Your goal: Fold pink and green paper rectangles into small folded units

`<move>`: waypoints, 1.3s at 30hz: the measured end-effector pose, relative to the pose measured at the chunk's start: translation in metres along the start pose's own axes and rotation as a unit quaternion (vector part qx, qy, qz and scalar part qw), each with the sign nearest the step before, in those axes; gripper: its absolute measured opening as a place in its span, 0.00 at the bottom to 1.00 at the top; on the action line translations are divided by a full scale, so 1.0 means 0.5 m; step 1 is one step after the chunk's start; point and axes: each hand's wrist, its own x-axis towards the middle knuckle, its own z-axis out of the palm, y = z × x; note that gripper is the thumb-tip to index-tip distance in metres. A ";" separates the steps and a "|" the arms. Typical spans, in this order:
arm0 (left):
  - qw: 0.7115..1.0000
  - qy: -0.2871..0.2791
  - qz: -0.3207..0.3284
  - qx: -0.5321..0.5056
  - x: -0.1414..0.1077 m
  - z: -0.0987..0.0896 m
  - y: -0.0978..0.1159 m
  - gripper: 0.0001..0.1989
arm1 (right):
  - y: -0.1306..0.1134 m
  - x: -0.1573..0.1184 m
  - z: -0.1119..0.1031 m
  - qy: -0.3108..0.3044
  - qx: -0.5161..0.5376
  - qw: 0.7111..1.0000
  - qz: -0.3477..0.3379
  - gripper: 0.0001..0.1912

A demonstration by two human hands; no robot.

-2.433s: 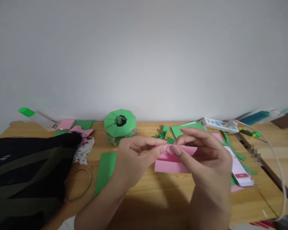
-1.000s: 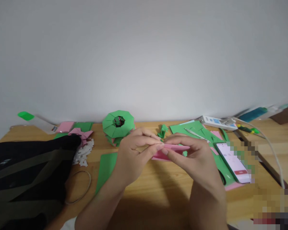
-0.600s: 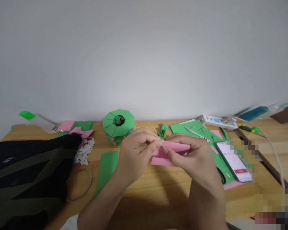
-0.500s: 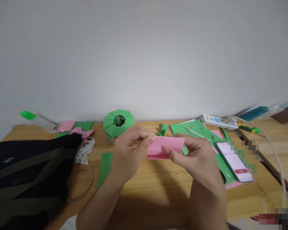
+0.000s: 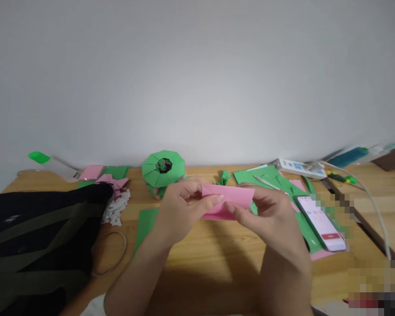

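A folded piece of pink paper (image 5: 233, 195) is held up above the wooden table (image 5: 210, 272), between my two hands. My left hand (image 5: 182, 210) pinches its left end, thumb on the near face and fingers behind. On the right end, my right hand (image 5: 273, 215) grips the paper the same way, its thumb tip close to the left thumb. Behind my left hand stands a round green folded-paper ring (image 5: 158, 175) with a dark hole in its middle. A small green folded piece (image 5: 224, 177) sits just beyond the pink paper.
Green sheets (image 5: 266, 175) with a pen (image 5: 270, 184) lie at the right, beside a phone (image 5: 321, 224) and a power strip (image 5: 299, 168). At the left are dark cloth (image 5: 46, 245), a pink folded shape (image 5: 115, 183), white scraps (image 5: 116, 210) and a cable loop (image 5: 123, 250).
My left thumb has moved right and down onto the near face of the pink paper, closer to my right thumb. The paper's upper left corner now shows. My right hand is almost unmoved.
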 end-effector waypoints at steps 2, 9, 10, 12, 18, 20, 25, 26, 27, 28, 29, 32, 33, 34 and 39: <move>0.999 0.004 0.029 0.035 -0.002 0.002 0.000 0.06 | 0.000 0.001 0.001 -0.006 -0.011 1.000 -0.007 0.05; 0.996 0.034 0.085 0.013 0.002 0.003 -0.009 0.05 | -0.001 -0.002 -0.002 -0.033 -0.032 0.998 -0.037 0.09; 0.995 0.043 0.087 -0.007 0.002 0.001 -0.011 0.05 | -0.001 -0.003 -0.003 -0.038 -0.030 0.998 -0.037 0.09; 0.994 0.058 0.087 -0.035 0.002 -0.002 -0.014 0.06 | -0.002 -0.003 -0.004 -0.045 -0.027 0.998 -0.037 0.10; 0.992 0.048 0.101 -0.062 0.001 0.001 -0.007 0.09 | -0.001 -0.002 -0.005 -0.046 -0.009 0.998 -0.030 0.10; 0.992 0.044 0.106 -0.057 0.001 -0.001 -0.008 0.10 | 0.002 -0.001 -0.005 -0.039 -0.008 0.999 -0.026 0.10; 0.981 0.142 0.089 -0.102 0.008 -0.011 -0.026 0.06 | 0.011 -0.001 -0.007 -0.016 0.054 0.998 -0.016 0.11; 0.974 0.177 0.074 -0.121 0.011 -0.012 -0.029 0.05 | 0.012 -0.003 -0.009 -0.015 0.077 0.996 -0.031 0.19; 0.967 0.209 0.056 -0.137 0.014 -0.013 -0.031 0.04 | 0.013 -0.004 -0.011 -0.017 0.089 0.995 -0.049 0.28; 0.960 0.236 0.038 -0.149 0.017 -0.013 -0.033 0.05 | 0.013 -0.005 -0.013 -0.023 0.088 0.994 -0.068 0.36; 0.954 0.254 0.023 -0.155 0.020 -0.013 -0.033 0.07 | 0.012 -0.006 -0.013 -0.034 0.072 0.993 -0.084 0.39; 0.953 0.261 0.005 -0.154 0.023 -0.010 -0.033 0.09 | 0.009 -0.007 -0.008 -0.042 0.001 0.994 -0.098 0.21; 0.955 0.253 0.007 -0.154 0.022 -0.009 -0.032 0.09 | 0.009 -0.007 -0.005 -0.023 -0.008 0.995 -0.095 0.14; 0.958 0.241 0.008 -0.155 0.021 -0.009 -0.031 0.09 | 0.010 -0.006 -0.001 0.002 -0.010 0.996 -0.089 0.09; 0.980 0.127 -0.004 -0.156 0.009 -0.008 -0.017 0.05 | 0.017 -0.004 0.009 0.070 0.005 0.995 -0.074 0.09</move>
